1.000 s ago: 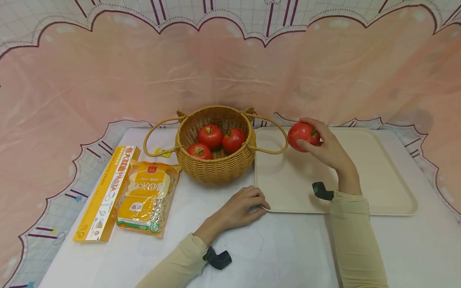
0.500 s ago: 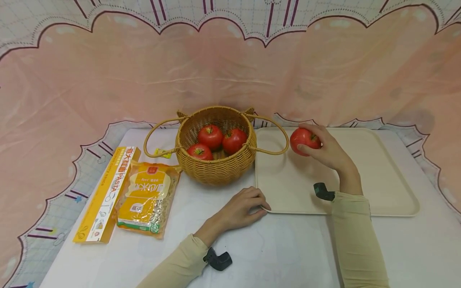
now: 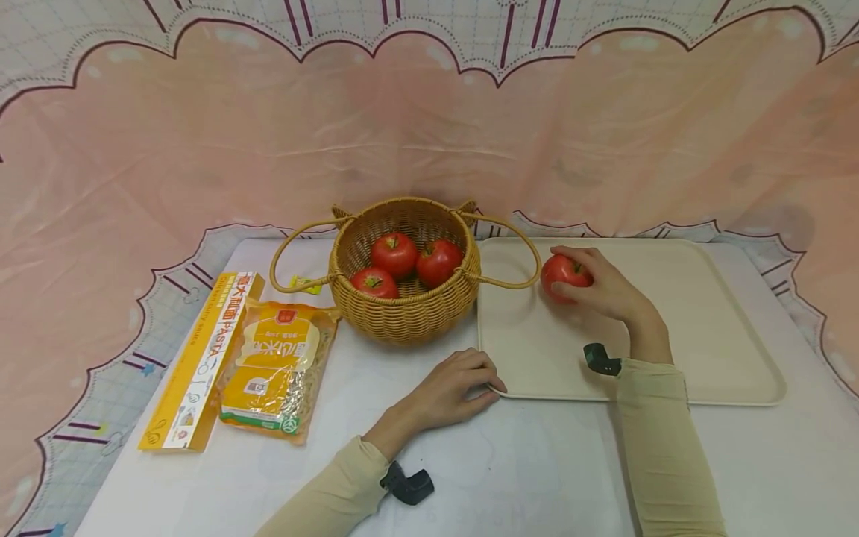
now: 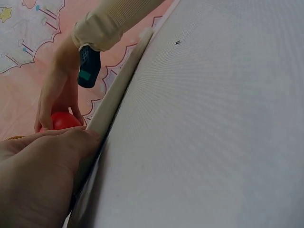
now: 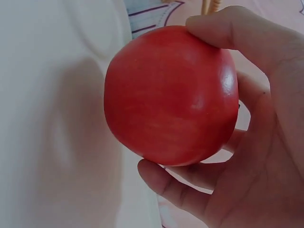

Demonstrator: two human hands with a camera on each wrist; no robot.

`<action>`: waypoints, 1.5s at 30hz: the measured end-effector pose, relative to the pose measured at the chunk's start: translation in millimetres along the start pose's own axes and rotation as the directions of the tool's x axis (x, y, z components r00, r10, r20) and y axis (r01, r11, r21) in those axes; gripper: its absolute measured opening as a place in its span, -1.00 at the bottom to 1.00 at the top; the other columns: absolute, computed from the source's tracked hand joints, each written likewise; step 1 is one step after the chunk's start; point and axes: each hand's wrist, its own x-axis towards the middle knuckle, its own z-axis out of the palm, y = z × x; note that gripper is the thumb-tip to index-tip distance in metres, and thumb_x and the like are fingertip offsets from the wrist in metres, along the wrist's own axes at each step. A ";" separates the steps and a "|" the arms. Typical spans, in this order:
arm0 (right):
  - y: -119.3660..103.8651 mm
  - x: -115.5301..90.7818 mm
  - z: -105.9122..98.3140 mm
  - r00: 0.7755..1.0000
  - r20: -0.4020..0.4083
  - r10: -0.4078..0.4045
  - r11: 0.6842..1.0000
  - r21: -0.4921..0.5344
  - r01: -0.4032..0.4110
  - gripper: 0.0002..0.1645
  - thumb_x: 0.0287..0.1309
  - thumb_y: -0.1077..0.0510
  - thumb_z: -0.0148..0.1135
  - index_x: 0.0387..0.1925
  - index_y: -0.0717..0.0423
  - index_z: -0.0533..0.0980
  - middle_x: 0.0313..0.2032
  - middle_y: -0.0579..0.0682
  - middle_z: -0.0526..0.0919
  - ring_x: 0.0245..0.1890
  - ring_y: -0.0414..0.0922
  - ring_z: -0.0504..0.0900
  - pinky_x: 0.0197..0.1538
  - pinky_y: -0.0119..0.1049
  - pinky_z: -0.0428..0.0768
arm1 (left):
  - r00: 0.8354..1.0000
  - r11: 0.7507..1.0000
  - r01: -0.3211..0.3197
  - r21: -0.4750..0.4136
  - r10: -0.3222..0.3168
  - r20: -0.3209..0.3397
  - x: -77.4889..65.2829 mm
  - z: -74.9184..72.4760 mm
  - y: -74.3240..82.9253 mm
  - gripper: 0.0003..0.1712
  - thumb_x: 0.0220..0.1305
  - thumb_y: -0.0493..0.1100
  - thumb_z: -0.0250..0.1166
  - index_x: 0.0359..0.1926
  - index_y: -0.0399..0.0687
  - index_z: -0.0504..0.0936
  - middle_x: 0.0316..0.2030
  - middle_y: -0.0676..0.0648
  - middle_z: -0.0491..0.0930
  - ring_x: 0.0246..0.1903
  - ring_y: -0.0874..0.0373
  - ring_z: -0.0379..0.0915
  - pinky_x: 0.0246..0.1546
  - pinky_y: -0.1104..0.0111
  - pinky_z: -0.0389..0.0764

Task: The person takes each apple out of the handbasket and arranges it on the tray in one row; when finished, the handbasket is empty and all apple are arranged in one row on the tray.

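- Yellow-and-white box (image 3: 201,362), along the left edge of the table (image 3: 523,462): you could read "PASTA" beside large red Chinese characters, with smaller lettering on the yellow side.
- Yellow bag (image 3: 277,369), just right of the box: Chinese print, too small to read surely.
- Small yellow packet (image 3: 305,285), by the basket's left handle: lettering illegible.
- Count: four red apples, one basket, one tray, one box, one bag, one packet.
- Three apples (image 3: 394,254) lay in the wicker basket (image 3: 403,317), near the table's far edge; its right handle reached over the tray's far left corner.
- Your right hand (image 3: 604,291) pinched the fourth apple (image 3: 562,276) between thumb and curved fingers, above the tray (image 3: 671,321), towards its far left corner.
- Your left hand (image 3: 452,391) touched the tray's near left corner, fingers bent and close together; whether they pinched the rim, you could not tell.
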 end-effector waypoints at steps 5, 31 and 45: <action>1.4 0.6 1.5 1.000 0.029 0.008 1.000 -0.024 -0.007 -0.22 0.16 -0.12 0.21 0.37 -0.11 0.19 0.24 0.23 0.21 0.21 0.20 0.26 0.20 0.21 0.35 | 1.000 1.000 0.009 0.000 -0.009 0.007 -0.7 0.1 -0.2 -0.88 0.23 -0.11 0.27 -0.22 0.19 0.67 -0.25 0.20 0.50 -0.13 0.35 0.37 0.02 0.45 0.41; 6.6 8.7 13.3 0.994 0.079 0.072 0.997 0.010 -0.073 -0.08 0.20 -0.19 0.15 0.46 -0.13 -0.05 0.32 0.26 0.05 0.27 0.23 0.17 0.27 0.23 0.25 | 1.000 1.000 0.014 0.007 -0.014 0.014 -1.3 -0.4 0.4 -0.88 0.23 -0.10 0.28 -0.21 0.20 0.67 -0.25 0.21 0.49 -0.13 0.35 0.36 -0.01 0.45 0.41; 6.8 8.1 10.8 0.998 0.023 0.060 0.998 -0.016 -0.060 -0.07 0.22 -0.21 0.11 0.46 -0.06 -0.06 0.24 0.28 0.17 0.24 0.22 0.24 0.27 0.23 0.27 | 1.000 1.000 0.000 0.004 0.000 0.004 -1.2 -0.1 0.5 -0.88 0.23 -0.11 0.27 -0.21 0.19 0.67 -0.25 0.20 0.50 -0.13 0.34 0.37 0.00 0.44 0.41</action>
